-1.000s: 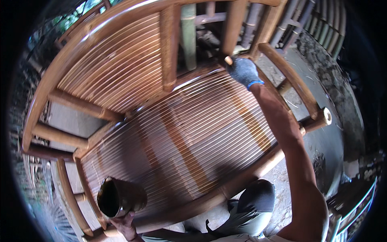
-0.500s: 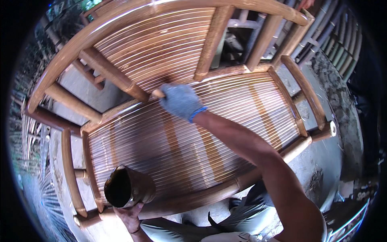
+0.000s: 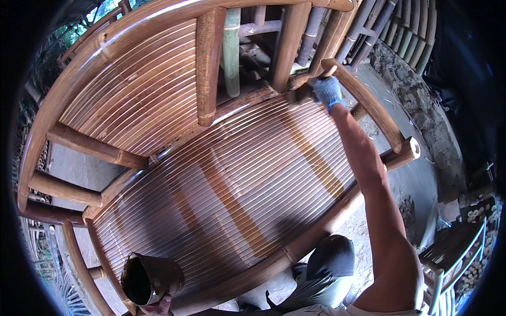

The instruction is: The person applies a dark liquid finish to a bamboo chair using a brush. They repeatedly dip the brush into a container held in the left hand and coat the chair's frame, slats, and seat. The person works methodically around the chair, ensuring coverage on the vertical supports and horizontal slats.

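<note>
A glossy bamboo bench [image 3: 253,174] with a slatted seat and a curved, slatted backrest fills the middle. At the far right end of its seat, my right hand [image 3: 328,90], in a grey-blue knit glove, is closed around a brush [image 3: 330,71]. Its light handle tip sticks out above the glove, and its dark, blurred head lies by the back edge of the slats. At the near left corner, my bare left hand [image 3: 158,306] grips a brown-stained can [image 3: 167,275] from below. The can is tilted, its dark opening facing left; what is inside cannot be made out.
Bamboo armrests [image 3: 369,108] rise at both ends of the bench. A rough stone ledge [image 3: 419,100] runs along the right. Bamboo poles lean behind the backrest, and a dark seat [image 3: 454,245] with pale rails stands at the lower right. My knee [image 3: 337,258] is close to the front rail.
My right hand has swept the brush from the seat's back middle to its far right end. The view has shifted right; my left hand still holds the can near the front left.
</note>
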`<action>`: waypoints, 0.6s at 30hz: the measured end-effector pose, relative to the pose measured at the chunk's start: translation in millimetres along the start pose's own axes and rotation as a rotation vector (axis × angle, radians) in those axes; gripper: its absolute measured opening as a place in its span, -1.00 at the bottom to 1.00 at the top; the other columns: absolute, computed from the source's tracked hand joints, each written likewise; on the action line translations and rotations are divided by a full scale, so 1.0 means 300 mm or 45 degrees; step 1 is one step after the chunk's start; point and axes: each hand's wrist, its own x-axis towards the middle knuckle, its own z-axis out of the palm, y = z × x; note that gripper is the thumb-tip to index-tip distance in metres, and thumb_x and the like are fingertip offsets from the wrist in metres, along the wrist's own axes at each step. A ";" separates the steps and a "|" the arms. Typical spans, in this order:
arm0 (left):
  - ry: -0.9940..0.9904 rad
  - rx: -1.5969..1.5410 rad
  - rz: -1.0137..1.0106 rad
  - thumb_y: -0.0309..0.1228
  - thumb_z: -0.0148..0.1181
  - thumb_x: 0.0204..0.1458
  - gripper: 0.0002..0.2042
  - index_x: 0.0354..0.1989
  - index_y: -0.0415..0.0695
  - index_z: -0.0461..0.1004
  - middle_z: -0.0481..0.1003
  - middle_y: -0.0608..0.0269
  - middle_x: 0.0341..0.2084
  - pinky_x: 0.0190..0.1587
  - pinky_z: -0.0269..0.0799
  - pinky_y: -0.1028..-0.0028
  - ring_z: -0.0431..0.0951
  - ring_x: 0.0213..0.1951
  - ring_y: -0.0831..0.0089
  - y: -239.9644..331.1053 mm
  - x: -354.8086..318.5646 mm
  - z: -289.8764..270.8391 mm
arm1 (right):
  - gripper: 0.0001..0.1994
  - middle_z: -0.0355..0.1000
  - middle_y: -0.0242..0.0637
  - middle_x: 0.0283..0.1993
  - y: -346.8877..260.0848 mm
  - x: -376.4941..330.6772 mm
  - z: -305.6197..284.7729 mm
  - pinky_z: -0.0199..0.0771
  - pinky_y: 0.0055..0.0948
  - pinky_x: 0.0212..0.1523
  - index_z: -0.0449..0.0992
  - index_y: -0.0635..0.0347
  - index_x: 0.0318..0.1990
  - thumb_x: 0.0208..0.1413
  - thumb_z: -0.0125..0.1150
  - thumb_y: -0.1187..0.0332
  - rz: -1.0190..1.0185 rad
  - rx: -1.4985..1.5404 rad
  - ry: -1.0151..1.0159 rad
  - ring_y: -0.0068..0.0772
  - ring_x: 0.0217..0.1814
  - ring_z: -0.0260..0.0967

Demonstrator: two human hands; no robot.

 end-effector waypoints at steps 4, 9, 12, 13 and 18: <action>0.015 0.029 -0.006 -0.43 0.57 -0.36 0.03 0.36 -0.21 0.05 0.26 0.08 0.21 0.27 0.23 0.20 0.31 0.18 0.18 -0.002 0.008 0.025 | -0.68 0.58 0.04 -0.27 -0.011 0.090 -0.071 0.55 -0.04 -0.09 0.61 0.14 -0.22 0.13 0.15 0.08 -0.253 -0.689 0.079 0.09 -0.14 0.56; 0.085 0.035 -0.034 -0.46 0.57 -0.39 0.06 0.37 -0.21 0.01 0.24 0.06 0.21 0.27 0.24 0.18 0.31 0.18 0.16 -0.022 -0.009 -0.006 | -0.71 0.59 -0.10 -0.15 0.009 0.001 -0.078 0.51 -0.04 -0.03 0.59 -0.10 -0.09 0.19 0.06 0.04 -0.739 -1.039 -0.206 0.06 -0.09 0.54; 0.180 0.002 -0.101 -0.48 0.57 -0.41 0.09 0.38 -0.21 -0.01 0.23 0.05 0.22 0.26 0.24 0.18 0.31 0.18 0.15 -0.060 -0.052 -0.076 | -0.62 0.59 0.05 -0.23 -0.019 0.007 -0.056 0.51 0.01 -0.04 0.66 0.12 -0.31 0.11 0.09 0.02 -0.624 -1.167 -0.104 0.10 -0.13 0.55; 0.190 -0.032 -0.127 -0.48 0.58 -0.42 0.09 0.38 -0.21 -0.02 0.23 0.05 0.22 0.26 0.24 0.17 0.31 0.18 0.15 -0.072 -0.069 -0.085 | -0.66 0.58 0.06 -0.26 -0.027 -0.010 -0.091 0.52 0.00 -0.04 0.67 0.10 -0.29 0.13 0.07 0.08 -0.558 -1.143 -0.165 0.11 -0.16 0.56; 0.019 -0.125 -0.100 -0.45 0.67 -0.52 0.00 0.25 -0.28 0.23 0.37 0.07 0.10 0.19 0.35 0.26 0.39 0.12 0.26 0.064 -0.047 -0.077 | -0.80 0.57 0.00 -0.34 -0.184 -0.359 0.131 0.55 0.06 -0.20 0.58 0.04 -0.24 0.13 0.14 0.18 -0.762 -0.934 -0.143 0.11 -0.24 0.55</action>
